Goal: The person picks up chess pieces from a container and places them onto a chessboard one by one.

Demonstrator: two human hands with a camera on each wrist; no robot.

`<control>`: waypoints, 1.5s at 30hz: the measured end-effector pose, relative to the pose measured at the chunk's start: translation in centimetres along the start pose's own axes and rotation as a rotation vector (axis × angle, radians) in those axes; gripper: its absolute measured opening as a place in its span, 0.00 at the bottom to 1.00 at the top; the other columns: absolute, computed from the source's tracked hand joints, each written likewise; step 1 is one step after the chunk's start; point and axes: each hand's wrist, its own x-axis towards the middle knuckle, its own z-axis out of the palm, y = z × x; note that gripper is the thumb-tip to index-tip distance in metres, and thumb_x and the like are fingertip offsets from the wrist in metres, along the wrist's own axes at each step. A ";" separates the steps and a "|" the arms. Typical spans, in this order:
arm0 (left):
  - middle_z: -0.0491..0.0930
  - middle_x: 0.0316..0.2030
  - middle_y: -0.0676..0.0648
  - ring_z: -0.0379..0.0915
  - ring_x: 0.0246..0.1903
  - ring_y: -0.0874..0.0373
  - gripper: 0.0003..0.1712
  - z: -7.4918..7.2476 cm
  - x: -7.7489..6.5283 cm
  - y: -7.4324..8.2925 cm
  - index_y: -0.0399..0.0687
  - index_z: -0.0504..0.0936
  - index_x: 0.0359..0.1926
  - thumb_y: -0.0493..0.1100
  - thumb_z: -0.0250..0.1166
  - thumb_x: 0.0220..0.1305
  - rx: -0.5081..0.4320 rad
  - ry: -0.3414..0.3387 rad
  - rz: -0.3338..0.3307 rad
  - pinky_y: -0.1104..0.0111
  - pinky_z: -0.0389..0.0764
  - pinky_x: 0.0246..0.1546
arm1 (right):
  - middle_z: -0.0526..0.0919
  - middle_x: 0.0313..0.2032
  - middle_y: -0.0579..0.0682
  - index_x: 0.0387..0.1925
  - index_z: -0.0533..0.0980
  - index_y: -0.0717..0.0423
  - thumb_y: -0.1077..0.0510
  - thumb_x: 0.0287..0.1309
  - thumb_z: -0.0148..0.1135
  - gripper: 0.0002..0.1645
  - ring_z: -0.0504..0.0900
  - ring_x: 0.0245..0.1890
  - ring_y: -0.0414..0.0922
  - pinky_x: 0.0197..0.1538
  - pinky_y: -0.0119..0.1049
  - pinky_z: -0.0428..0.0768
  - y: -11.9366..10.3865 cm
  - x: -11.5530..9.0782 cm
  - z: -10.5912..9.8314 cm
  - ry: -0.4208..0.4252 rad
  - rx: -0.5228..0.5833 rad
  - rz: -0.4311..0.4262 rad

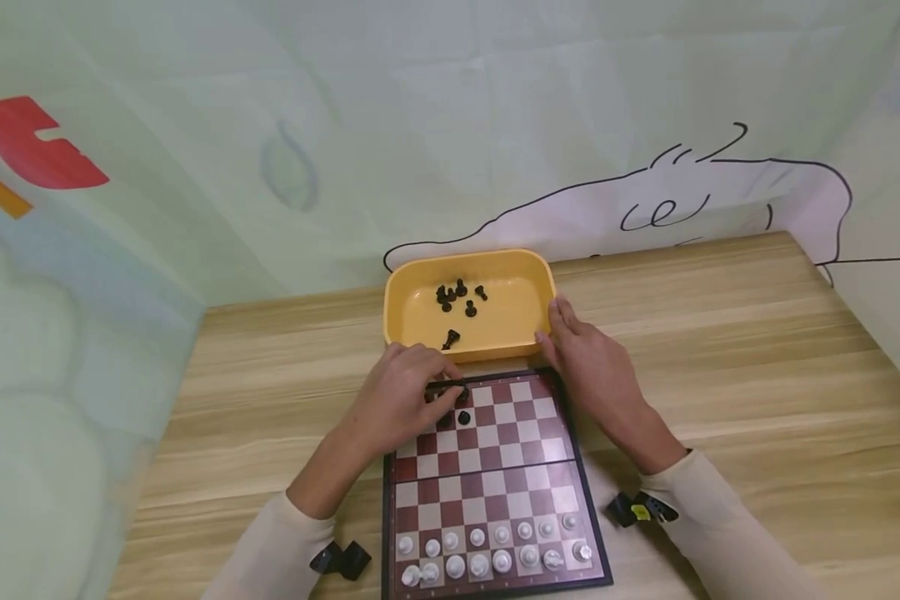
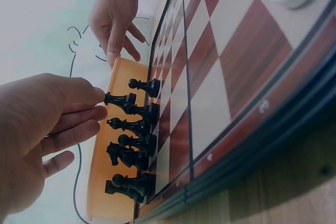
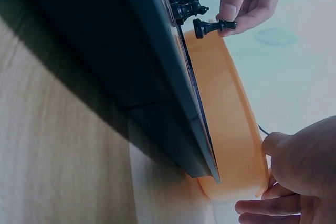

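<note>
At the far left of the chessboard (image 1: 506, 433), my left hand (image 1: 405, 396) pinches a tall black chess piece (image 3: 212, 27) between thumb and fingertips. In the left wrist view it is close above the board's far edge, beside a black bishop (image 2: 128, 126), a black knight (image 2: 126, 156) and several black pawns (image 2: 144, 87). The hand partly covers these pieces in the head view. My right hand (image 1: 596, 367) is at the right end of the yellow tray (image 1: 461, 263), touching its rim, its fingers mostly straight.
Several loose black pieces (image 1: 450, 295) lie in the tray, which stands just behind the board. White pieces (image 1: 478, 567) stand in two rows along the board's near side. Everything rests on a wooden table (image 1: 742, 392) against a printed backdrop (image 1: 450, 125).
</note>
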 end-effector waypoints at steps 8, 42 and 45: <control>0.80 0.33 0.60 0.66 0.36 0.69 0.08 0.6 -0.4 0.0 0.57 0.81 0.35 0.49 0.68 0.53 -0.011 -0.005 -0.001 0.68 0.64 0.42 | 0.66 0.63 0.60 0.65 0.63 0.64 0.44 0.69 0.46 0.34 0.79 0.42 0.58 0.34 0.49 0.80 0.0 -0.2 0.2 0.015 -0.010 -0.012; 0.79 0.29 0.61 0.64 0.31 0.69 0.07 1.0 -0.7 -0.2 0.57 0.81 0.34 0.48 0.68 0.54 0.007 -0.014 -0.012 0.67 0.65 0.42 | 0.66 0.63 0.60 0.65 0.63 0.65 0.45 0.70 0.46 0.33 0.78 0.46 0.59 0.38 0.52 0.79 -0.1 0.0 0.1 0.028 -0.007 -0.022; 0.79 0.30 0.61 0.64 0.31 0.69 0.07 1.0 -0.7 -0.3 0.58 0.82 0.35 0.48 0.68 0.54 0.009 -0.015 -0.015 0.67 0.65 0.42 | 0.66 0.63 0.60 0.65 0.63 0.65 0.44 0.70 0.46 0.33 0.78 0.45 0.59 0.38 0.51 0.79 0.0 0.0 0.2 0.032 -0.006 -0.021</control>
